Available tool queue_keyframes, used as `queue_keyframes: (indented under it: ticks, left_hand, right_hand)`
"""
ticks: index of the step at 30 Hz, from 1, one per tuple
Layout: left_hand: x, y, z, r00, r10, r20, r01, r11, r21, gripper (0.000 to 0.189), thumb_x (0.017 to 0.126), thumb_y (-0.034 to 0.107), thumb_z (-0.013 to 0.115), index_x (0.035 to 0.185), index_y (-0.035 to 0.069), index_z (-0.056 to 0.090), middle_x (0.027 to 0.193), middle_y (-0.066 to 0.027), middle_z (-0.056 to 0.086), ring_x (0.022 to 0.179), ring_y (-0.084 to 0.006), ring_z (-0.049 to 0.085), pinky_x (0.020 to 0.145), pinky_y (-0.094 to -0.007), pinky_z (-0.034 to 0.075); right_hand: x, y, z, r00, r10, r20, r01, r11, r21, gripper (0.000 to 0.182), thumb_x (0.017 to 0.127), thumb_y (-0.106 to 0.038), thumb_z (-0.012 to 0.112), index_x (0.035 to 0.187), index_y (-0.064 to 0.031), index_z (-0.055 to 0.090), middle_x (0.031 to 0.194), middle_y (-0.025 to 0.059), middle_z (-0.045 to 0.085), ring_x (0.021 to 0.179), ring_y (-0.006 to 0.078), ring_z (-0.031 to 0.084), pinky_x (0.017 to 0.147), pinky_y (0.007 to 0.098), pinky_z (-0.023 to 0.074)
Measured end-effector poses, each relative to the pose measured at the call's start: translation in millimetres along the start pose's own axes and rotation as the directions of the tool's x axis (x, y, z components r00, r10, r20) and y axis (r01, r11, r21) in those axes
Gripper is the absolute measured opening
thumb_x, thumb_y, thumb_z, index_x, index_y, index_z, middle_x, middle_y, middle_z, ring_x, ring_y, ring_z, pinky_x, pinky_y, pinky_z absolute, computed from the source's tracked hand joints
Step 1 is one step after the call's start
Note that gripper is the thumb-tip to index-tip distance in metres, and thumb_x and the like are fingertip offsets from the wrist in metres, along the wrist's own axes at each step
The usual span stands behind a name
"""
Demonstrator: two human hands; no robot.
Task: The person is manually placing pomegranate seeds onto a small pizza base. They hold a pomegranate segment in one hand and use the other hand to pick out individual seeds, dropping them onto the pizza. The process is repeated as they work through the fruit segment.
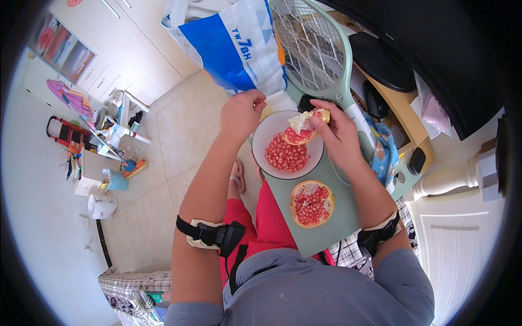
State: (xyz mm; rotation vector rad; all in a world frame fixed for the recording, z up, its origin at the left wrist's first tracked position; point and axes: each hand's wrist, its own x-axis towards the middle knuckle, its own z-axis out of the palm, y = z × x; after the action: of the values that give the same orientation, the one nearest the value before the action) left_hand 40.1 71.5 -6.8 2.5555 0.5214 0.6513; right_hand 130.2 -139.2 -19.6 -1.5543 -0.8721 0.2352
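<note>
My right hand [340, 132] grips a broken piece of pomegranate [299, 136] above the right side of a white dark-rimmed bowl [261, 159]. Pale membrane curls up from that piece, and red seeds show along its lower part. Loose pomegranate seeds [287, 155] are heaped in the bowl. My left hand [244, 112] is beyond the bowl's far left rim, thumb and fingers drawn together; whether they pinch anything small cannot be told. Nearer my body, half a pomegranate [312, 203] lies cut face up on the green tabletop [326, 240].
A blue and white bag [240, 49] with writing stands behind the bowl, beside an electric fly swatter [316, 49]. White paper [281, 101] lies near my left fingers. A blue patterned cloth [384, 150] is at the right, under a black monitor [448, 53].
</note>
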Motion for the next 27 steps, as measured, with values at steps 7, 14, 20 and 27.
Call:
queue_keyframes:
  ticks: [7,14,20,27]
  left_hand:
    - [-36.9,35.4,-26.8,0.993,-0.028,0.116,0.063,0.947,-0.315,0.014,0.08,0.01,0.067,0.094,0.006,0.067,0.082,-0.0077,0.069,0.071,-0.0206,0.065,0.063,-0.0282,0.05]
    - [-44.6,28.4,-18.7,0.99,0.144,-0.008,-0.141,0.958,-0.249,0.017,0.082,0.009,0.065,0.099,0.006,0.067,0.096,-0.0068,0.067,0.084,-0.0167,0.063,0.069,-0.0289,0.05]
    - [-38.7,68.8,-29.6,0.981,0.192,0.037,-0.157,0.887,-0.435,0.03,0.074,0.014,0.074,0.101,0.005,0.066,0.098,-0.0094,0.065,0.087,-0.0195,0.062,0.076,-0.0309,0.049]
    - [-40.5,69.3,-20.6,0.985,0.167,0.051,-0.137,0.92,-0.367,0.027,0.071,0.01,0.074,0.095,0.002,0.065,0.089,-0.0123,0.064,0.078,-0.0253,0.064,0.07,-0.0323,0.052]
  right_hand:
    - [1.7,7.9,-0.2,0.997,0.045,-0.063,-0.037,0.992,0.122,0.03,0.091,-0.017,0.058,0.118,-0.0029,0.056,0.093,0.0092,0.063,0.085,0.0118,0.062,0.071,0.0252,0.0495]
    - [1.8,7.0,3.8,0.999,-0.006,-0.031,0.011,0.989,0.145,0.032,0.091,-0.016,0.059,0.12,-0.0031,0.055,0.1,0.01,0.061,0.089,0.0135,0.062,0.075,0.0263,0.0503]
    - [-0.7,-0.1,3.9,0.996,-0.062,0.064,0.057,0.995,0.076,0.038,0.088,-0.014,0.062,0.123,-0.0035,0.053,0.109,0.0113,0.057,0.095,0.0158,0.06,0.077,0.0276,0.0525]
    - [-1.7,-2.2,1.9,0.993,-0.089,0.083,0.086,0.996,0.036,0.038,0.087,-0.014,0.063,0.123,-0.005,0.054,0.107,0.0109,0.057,0.094,0.0165,0.06,0.075,0.0272,0.0535]
